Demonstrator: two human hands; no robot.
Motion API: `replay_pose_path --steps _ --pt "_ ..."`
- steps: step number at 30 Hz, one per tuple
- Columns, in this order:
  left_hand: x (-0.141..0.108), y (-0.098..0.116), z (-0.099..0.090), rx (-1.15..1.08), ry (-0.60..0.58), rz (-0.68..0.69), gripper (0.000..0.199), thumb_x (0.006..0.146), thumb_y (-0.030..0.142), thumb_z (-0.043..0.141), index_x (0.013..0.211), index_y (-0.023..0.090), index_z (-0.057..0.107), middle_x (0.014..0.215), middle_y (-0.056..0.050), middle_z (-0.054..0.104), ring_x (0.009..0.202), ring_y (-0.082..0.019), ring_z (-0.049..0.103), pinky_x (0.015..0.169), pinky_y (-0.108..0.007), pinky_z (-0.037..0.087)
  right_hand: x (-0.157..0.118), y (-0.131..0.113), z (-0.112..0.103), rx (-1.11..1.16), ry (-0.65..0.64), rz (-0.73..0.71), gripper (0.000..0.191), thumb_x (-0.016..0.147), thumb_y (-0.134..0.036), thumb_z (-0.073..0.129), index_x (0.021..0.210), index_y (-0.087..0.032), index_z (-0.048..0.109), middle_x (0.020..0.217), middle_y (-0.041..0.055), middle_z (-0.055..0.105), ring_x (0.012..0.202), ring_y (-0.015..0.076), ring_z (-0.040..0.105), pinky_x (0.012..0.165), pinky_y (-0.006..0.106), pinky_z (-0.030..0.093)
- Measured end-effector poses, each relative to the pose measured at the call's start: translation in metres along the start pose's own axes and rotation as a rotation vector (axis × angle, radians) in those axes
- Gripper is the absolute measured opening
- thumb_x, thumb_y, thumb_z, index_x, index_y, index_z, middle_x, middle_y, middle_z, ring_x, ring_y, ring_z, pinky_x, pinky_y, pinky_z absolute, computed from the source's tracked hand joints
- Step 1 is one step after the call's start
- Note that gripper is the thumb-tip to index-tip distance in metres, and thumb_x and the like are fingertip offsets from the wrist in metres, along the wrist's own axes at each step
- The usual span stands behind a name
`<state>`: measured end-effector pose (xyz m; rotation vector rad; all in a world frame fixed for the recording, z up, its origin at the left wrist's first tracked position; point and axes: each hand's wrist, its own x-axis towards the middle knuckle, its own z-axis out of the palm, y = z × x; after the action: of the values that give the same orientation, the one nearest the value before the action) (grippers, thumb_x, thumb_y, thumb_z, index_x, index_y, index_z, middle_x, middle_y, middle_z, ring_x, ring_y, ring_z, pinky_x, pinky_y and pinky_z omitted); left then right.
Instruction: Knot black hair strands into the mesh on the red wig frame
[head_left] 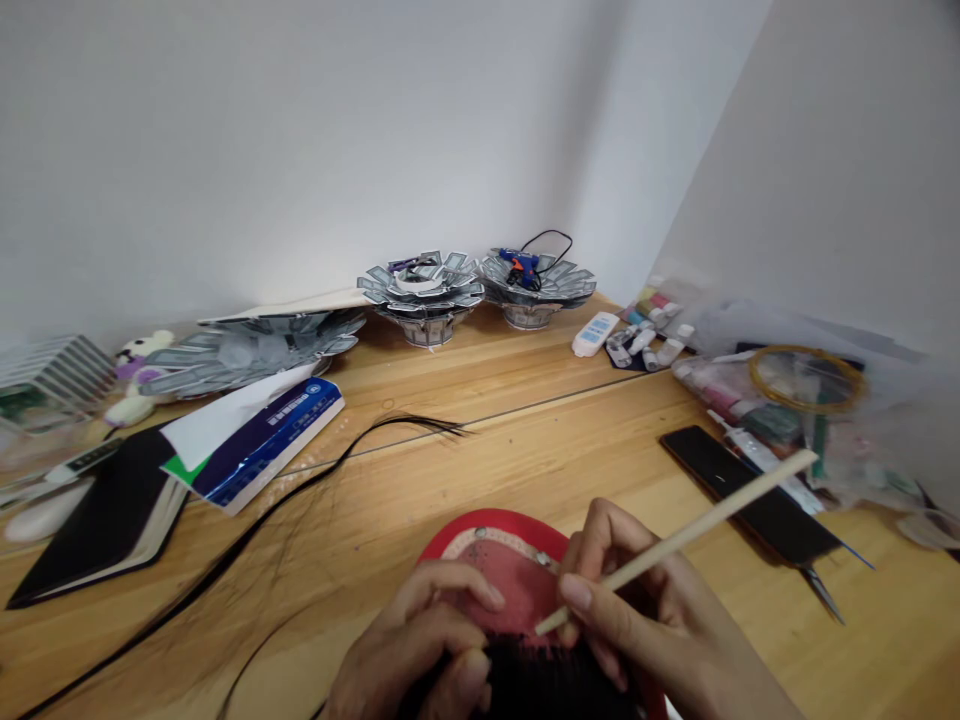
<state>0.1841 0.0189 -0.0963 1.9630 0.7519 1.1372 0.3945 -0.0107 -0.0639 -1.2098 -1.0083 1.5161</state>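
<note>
My right hand (637,600) is shut on a thin pale wooden stick (686,530), whose tip points down and left over a round red-rimmed base (491,530). The base has a pink middle (517,590) with small metal studs along its pale inner band. My left hand (412,640) grips the near side of the base, fingers curled over the pink surface. A mass of black hair (544,685) lies at the near edge, partly hidden by both hands. Long black hair strands (247,530) trail across the table to the left.
A wooden table (480,400) meets white walls. On it are a black phone (739,475), scissors (821,590), a black notebook (97,520), a blue-and-white packet (255,445), a plush toy (135,365), a blue-and-orange glue gun (519,268), patterned paper bowls (424,300), and several tubes (641,345).
</note>
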Motion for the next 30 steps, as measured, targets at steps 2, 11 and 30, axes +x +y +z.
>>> replay_pose_path --steps 2,11,30 --pt "0.0 -0.001 -0.005 0.0 -0.058 -0.045 0.028 0.098 0.035 0.054 0.075 0.023 0.065 0.082 0.0 0.071 0.085 -0.013 0.069 0.077 -0.014 0.052 0.003 0.002 0.0 0.076 -0.012 0.008 0.038 0.084 -0.047 0.076 0.075 -0.019 0.052 0.06 -0.0037 0.065 0.042 0.0025 0.041 0.041 0.013 0.03" --pt "0.003 0.003 -0.011 -0.183 -0.213 -0.223 0.025 0.099 0.033 0.052 0.084 0.024 0.07 0.096 -0.001 0.074 0.083 -0.012 0.07 0.078 -0.017 0.052 0.005 0.005 0.002 0.061 -0.008 -0.01 0.039 0.083 -0.048 0.076 0.077 -0.019 0.052 0.061 -0.0018 0.067 0.042 0.0033 0.045 0.041 0.013 0.031" --pt "0.029 0.03 -0.002 -0.212 -0.224 -0.323 0.028 0.099 0.033 0.046 0.082 0.019 0.063 0.08 -0.002 0.07 0.075 -0.013 0.064 0.069 -0.019 0.047 -0.01 0.004 0.004 -0.305 0.077 -0.264 0.023 0.088 -0.039 0.069 0.073 -0.027 0.081 0.059 0.0014 0.069 0.055 0.0161 0.058 0.065 0.028 0.053"
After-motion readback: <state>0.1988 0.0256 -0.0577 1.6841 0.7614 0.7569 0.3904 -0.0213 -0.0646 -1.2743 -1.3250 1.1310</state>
